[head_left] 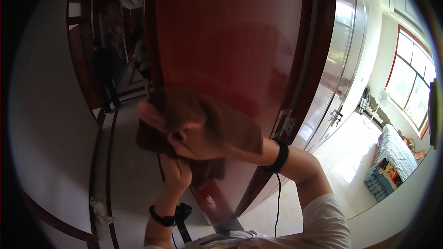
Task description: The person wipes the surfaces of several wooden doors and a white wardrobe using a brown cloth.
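A brown cloth [240, 129] hangs bunched in front of the red door [226, 41]. My right hand [203, 140] is closed on it, and part of the cloth drapes over that hand and wrist. Below and slightly left, my left hand [179, 173] reaches up into the bunch. Its fingers are mostly hidden by the cloth and my right hand, but it appears to grip the lower folds. Motion smears the cloth and fingers a little. Each wrist carries a black band, the right one [279, 156] with a dark cable nearby.
A metal latch plate [282, 122] sits on the door's edge. To the right, a glossy door [334, 78] with a keyed handle opens on a bright room holding a bed [392, 157] and a white fan [383, 96]. Two people [105, 71] stand in the dim hallway at left.
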Motion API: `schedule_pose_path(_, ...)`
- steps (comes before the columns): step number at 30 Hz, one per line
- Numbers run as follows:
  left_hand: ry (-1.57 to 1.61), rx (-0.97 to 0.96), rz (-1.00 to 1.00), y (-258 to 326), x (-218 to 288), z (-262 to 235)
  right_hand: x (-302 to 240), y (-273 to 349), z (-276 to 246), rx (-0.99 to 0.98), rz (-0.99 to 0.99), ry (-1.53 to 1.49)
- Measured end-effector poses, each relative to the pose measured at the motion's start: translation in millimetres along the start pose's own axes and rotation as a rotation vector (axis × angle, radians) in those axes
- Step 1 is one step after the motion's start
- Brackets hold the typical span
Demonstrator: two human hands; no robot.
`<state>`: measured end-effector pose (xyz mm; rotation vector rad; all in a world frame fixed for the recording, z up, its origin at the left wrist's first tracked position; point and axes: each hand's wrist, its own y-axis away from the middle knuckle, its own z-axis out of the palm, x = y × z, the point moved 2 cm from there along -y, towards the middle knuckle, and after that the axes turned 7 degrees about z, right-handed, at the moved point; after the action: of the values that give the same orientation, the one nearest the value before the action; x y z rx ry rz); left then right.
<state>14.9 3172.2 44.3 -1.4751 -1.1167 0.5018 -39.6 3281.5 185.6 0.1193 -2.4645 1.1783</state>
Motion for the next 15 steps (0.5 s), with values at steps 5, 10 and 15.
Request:
schedule_pose_path(5, -0.161, -0.006, 0.317, -116.5, 42.3, -16.3, 38.3, -18.0, -39.1, 0.113, 0.136, 0.283)
schedule_pose_path(10, -0.576, 0.060, 0.619, -172.8, 83.8, -22.2, 78.3, 8.2, -75.3, 0.407, 0.453, 0.381)
schedule_pose_path(15, -0.610, -0.138, 0.639, -127.5, 70.9, -7.5, 74.3, 94.1, -33.8, 0.353, 0.722, 0.214)
